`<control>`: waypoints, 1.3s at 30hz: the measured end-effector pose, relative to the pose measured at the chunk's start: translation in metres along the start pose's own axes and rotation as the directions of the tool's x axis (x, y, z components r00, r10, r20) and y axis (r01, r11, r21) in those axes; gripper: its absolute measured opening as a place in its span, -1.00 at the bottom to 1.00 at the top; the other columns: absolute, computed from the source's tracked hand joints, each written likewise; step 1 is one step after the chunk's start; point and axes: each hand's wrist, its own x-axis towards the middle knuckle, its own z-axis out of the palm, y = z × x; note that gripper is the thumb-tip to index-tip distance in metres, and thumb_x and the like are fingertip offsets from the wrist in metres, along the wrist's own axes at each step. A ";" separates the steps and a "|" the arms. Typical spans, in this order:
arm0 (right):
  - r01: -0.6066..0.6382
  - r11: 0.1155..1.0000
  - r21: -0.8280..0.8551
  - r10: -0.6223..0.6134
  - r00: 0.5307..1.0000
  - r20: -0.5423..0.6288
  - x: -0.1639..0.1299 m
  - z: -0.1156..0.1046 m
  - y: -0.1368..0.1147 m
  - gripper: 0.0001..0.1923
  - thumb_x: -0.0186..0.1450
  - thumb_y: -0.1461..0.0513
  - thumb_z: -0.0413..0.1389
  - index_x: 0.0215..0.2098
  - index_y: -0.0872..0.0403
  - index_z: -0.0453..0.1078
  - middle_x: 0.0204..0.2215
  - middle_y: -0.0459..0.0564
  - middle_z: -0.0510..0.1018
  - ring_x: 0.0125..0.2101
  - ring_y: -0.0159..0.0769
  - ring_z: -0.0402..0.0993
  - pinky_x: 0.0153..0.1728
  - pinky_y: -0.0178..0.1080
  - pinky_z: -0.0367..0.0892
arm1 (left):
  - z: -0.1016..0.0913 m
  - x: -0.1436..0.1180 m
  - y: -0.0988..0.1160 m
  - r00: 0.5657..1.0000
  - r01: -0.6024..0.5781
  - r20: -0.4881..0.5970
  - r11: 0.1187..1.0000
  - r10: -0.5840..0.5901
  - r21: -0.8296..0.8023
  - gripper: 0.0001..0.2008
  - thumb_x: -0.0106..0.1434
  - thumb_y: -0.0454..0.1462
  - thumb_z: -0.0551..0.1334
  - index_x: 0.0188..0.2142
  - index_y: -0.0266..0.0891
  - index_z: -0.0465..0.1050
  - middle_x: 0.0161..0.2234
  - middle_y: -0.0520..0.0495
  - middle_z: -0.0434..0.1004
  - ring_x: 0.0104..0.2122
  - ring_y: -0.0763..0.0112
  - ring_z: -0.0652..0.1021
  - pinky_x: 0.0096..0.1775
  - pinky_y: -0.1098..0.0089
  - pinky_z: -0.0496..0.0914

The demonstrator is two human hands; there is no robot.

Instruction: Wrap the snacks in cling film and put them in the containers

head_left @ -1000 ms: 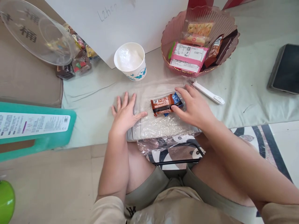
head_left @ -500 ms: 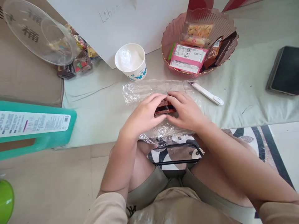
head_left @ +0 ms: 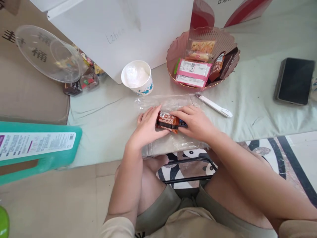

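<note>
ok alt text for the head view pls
Both hands, left hand and right hand, hold a brown snack bar over a sheet of clear plastic wrap on a pale green cloth. Behind sit a paper cup and a pink bowl of snacks.

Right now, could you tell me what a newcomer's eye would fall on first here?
Both hands meet at the table's front edge: the left hand and right hand grip a brown snack bar lying on clear plastic wrap. Behind them stand a pink bowl full of packaged snacks and a white paper cup.
</note>
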 end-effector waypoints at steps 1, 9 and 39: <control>0.013 1.000 0.017 -0.013 1.000 -0.022 0.000 0.002 0.001 -0.43 0.33 0.27 0.16 0.32 -0.03 0.39 0.06 0.14 0.57 0.02 0.05 0.46 0.01 0.04 0.38 | 0.000 0.001 0.001 1.000 0.001 -0.024 1.000 -0.001 0.006 -0.13 0.22 -0.10 0.37 0.45 -0.17 0.12 0.48 -0.28 0.15 0.49 -0.06 0.14 0.44 -0.18 -0.01; 0.144 0.986 0.088 -0.136 0.986 -0.096 0.004 0.016 0.009 -0.58 0.50 0.19 0.02 0.27 -0.10 0.48 0.08 0.14 0.55 0.03 -0.04 0.48 0.09 0.05 0.44 | 0.001 0.001 0.006 0.994 0.014 -0.107 1.000 -0.013 0.006 -0.36 0.25 -0.09 0.38 0.30 -0.02 0.37 0.41 -0.20 0.28 0.43 0.00 0.25 0.42 -0.13 0.07; -0.165 0.985 -0.050 0.133 0.911 -0.389 0.034 -0.091 0.053 -0.67 0.34 0.26 0.07 -0.01 -0.09 0.55 0.13 0.13 0.56 0.14 0.12 0.47 0.12 0.27 0.39 | -0.003 0.013 0.010 0.997 -0.002 0.078 0.998 -0.003 0.066 -0.05 0.15 -0.12 0.45 0.46 -0.12 0.12 0.54 -0.33 -0.08 0.54 -0.09 -0.07 0.46 -0.25 -0.20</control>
